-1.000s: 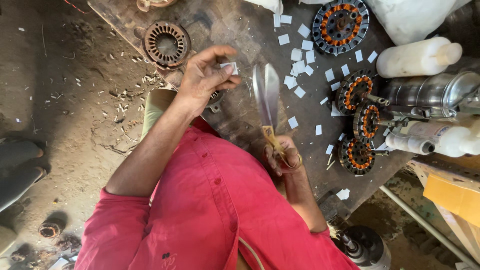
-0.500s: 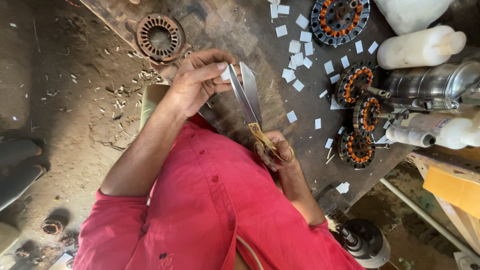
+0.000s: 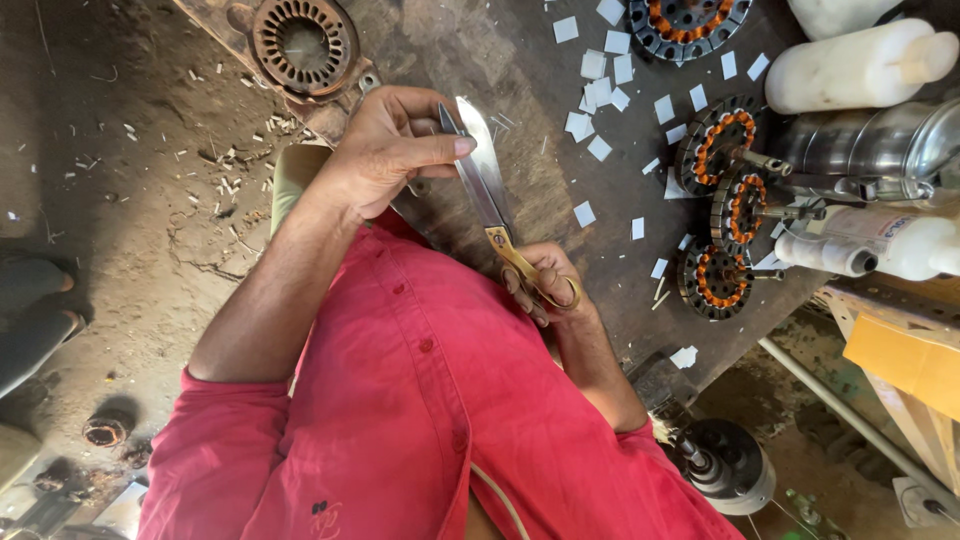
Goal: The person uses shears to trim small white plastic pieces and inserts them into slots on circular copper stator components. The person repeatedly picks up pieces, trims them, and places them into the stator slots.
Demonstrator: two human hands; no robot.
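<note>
The right hand (image 3: 545, 280) grips the brass handles of the scissors (image 3: 490, 190) above the desk (image 3: 520, 90); the left hand (image 3: 385, 150) pinches beside the nearly closed blades; a hasty snip could nick that thumb, I judge.

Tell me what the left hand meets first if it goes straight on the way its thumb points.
The left hand meets the blades of the brass-handled steel scissors at once; its thumb lies against them. The right hand holds the handles. Beyond lie white paper squares.
</note>
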